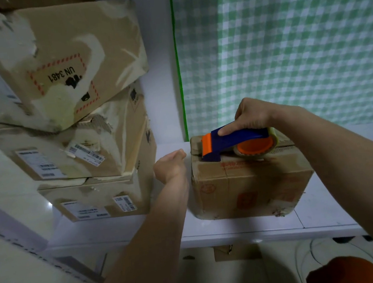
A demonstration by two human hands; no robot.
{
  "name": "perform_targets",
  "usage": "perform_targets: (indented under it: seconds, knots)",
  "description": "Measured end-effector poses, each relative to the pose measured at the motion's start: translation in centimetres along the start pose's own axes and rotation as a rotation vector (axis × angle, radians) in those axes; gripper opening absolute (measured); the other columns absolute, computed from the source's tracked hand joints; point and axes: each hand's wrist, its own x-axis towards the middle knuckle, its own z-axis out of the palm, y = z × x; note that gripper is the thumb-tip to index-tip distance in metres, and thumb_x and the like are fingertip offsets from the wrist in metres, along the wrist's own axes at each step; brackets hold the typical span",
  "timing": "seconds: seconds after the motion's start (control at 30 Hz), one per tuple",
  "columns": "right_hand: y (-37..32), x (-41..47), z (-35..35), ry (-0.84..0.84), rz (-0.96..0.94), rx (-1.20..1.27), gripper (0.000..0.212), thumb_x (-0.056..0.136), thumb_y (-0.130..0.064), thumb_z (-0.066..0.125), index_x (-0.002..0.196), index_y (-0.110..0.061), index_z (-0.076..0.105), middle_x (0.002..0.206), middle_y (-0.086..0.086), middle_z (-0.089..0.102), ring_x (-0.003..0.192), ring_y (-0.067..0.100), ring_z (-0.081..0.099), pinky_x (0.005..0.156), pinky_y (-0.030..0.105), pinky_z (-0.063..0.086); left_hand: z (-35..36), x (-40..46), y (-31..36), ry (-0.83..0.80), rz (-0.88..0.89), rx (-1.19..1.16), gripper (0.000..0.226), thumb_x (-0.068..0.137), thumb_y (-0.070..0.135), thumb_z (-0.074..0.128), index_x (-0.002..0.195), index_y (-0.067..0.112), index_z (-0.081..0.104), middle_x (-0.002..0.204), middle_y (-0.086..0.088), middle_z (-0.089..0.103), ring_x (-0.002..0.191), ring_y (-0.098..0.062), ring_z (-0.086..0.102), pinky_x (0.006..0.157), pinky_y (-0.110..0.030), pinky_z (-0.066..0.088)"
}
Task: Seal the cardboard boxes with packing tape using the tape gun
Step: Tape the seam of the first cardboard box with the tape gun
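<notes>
A small worn cardboard box [250, 185] with red print stands on the white table [236, 230]. On its top lies a blue and orange tape gun [234, 143] with a roll of clear tape, its orange blade end at the box's left top edge. My right hand [249, 116] grips the tape gun from above, thumb along its blue side. My left hand [172, 166] hovers just left of the box with fingers curled, holding nothing that I can see; whether it touches the box's left side is unclear.
Three battered cardboard boxes [85, 152] with shipping labels are stacked at the left, the top one [58, 67] tilted. A green checked curtain [286, 45] hangs behind the table. Under the table edge lie cables and a cardboard scrap [236, 252].
</notes>
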Motion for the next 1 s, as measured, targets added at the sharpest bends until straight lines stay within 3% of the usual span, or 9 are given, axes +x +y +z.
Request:
perform_targets:
  seconds: [0.17, 0.27, 0.4, 0.6, 0.67, 0.73, 0.83, 0.93, 1.0]
  knots:
    - [0.1, 0.4, -0.1, -0.017, 0.010, -0.008, 0.052, 0.064, -0.058, 0.076, 0.064, -0.008, 0.062, 0.061, 0.007, 0.061, 0.054, 0.017, 0.056, 0.056, 0.027, 0.045, 0.0, -0.4, -0.7, -0.011, -0.018, -0.019, 0.012, 0.080, 0.006, 0.069, 0.089, 0.000, 0.075, 0.094, -0.014, 0.071, 0.091, -0.018, 0.065, 0.086, -0.043, 0.053]
    - [0.1, 0.5, 0.0, -0.022, 0.013, -0.008, 0.053, 0.063, -0.059, 0.076, 0.065, -0.008, 0.062, 0.061, 0.007, 0.062, 0.055, 0.017, 0.057, 0.057, 0.028, 0.045, -0.1, -0.8, -1.4, -0.043, 0.029, 0.026, 0.010, 0.078, 0.003, 0.068, 0.085, -0.002, 0.073, 0.086, -0.015, 0.070, 0.088, -0.033, 0.069, 0.082, -0.051, 0.053]
    - [0.2, 0.3, 0.1, -0.018, 0.003, 0.002, 0.053, 0.063, -0.058, 0.075, 0.065, -0.007, 0.063, 0.061, 0.009, 0.062, 0.055, 0.018, 0.057, 0.057, 0.028, 0.045, -0.6, -0.7, -1.7, -0.099, 0.195, 0.212, 0.020, 0.078, 0.009, 0.068, 0.060, 0.013, 0.073, 0.066, -0.009, 0.071, 0.075, -0.032, 0.070, 0.071, -0.044, 0.059]
    - [0.0, -0.1, 0.3, 0.002, -0.003, 0.003, 0.053, 0.066, -0.057, 0.076, 0.070, -0.005, 0.065, 0.063, 0.009, 0.062, 0.056, 0.018, 0.057, 0.056, 0.028, 0.044, -1.1, -0.5, -1.7, -0.192, 0.226, 0.448, 0.024, 0.080, 0.034, 0.067, 0.059, 0.023, 0.070, 0.072, -0.010, 0.071, 0.081, -0.032, 0.070, 0.074, -0.045, 0.059]
    - [-0.1, -0.2, 0.3, 0.009, 0.003, -0.005, 0.053, 0.066, -0.057, 0.076, 0.070, -0.005, 0.065, 0.063, 0.009, 0.062, 0.057, 0.018, 0.057, 0.057, 0.028, 0.044, -1.0, -0.5, -0.9, -0.208, 0.200, 0.509, 0.020, 0.086, 0.035, 0.065, 0.082, 0.018, 0.075, 0.086, -0.008, 0.072, 0.085, -0.031, 0.067, 0.072, -0.039, 0.055]
    - [-0.1, -0.3, 0.3, 0.012, 0.011, -0.015, 0.054, 0.066, -0.057, 0.075, 0.070, -0.005, 0.065, 0.064, 0.009, 0.062, 0.058, 0.018, 0.057, 0.057, 0.028, 0.044, -1.2, -0.1, -1.0, -0.194, 0.061, 0.669, 0.048, 0.087, 0.036, 0.065, 0.120, 0.002, 0.058, 0.119, -0.012, 0.058, 0.098, -0.032, 0.060, 0.075, -0.037, 0.051]
    - [-0.1, -0.6, 0.1, 0.020, 0.023, -0.023, 0.053, 0.067, -0.058, 0.075, 0.068, -0.006, 0.064, 0.065, 0.009, 0.062, 0.058, 0.018, 0.057, 0.055, 0.027, 0.044, -2.1, 0.2, -1.8, -0.210, -0.045, 0.704, 0.062, 0.084, 0.026, 0.069, 0.134, 0.000, 0.043, 0.135, -0.021, 0.047, 0.113, -0.038, 0.055, 0.091, -0.043, 0.051]
    - [-0.2, -0.6, 0.3, 0.044, 0.038, -0.047, 0.055, 0.066, -0.060, 0.074, 0.070, -0.007, 0.064, 0.068, 0.009, 0.063, 0.061, 0.019, 0.059, 0.056, 0.028, 0.044, -1.7, -0.7, -0.9, -0.198, 0.173, 0.584, 0.039, 0.097, 0.013, 0.046, 0.133, -0.001, 0.046, 0.138, -0.018, 0.049, 0.123, -0.035, 0.049, 0.099, -0.040, 0.041]
    - [-0.4, -0.5, 0.3, 0.073, 0.063, -0.086, 0.058, 0.064, -0.064, 0.073, 0.071, -0.007, 0.063, 0.069, 0.009, 0.063, 0.062, 0.019, 0.059, 0.059, 0.029, 0.044, -0.9, -1.9, 0.3, -0.236, 0.378, 0.540, 0.036, 0.102, 0.013, 0.034, 0.132, 0.004, 0.052, 0.137, -0.012, 0.052, 0.126, -0.027, 0.048, 0.102, -0.034, 0.037]
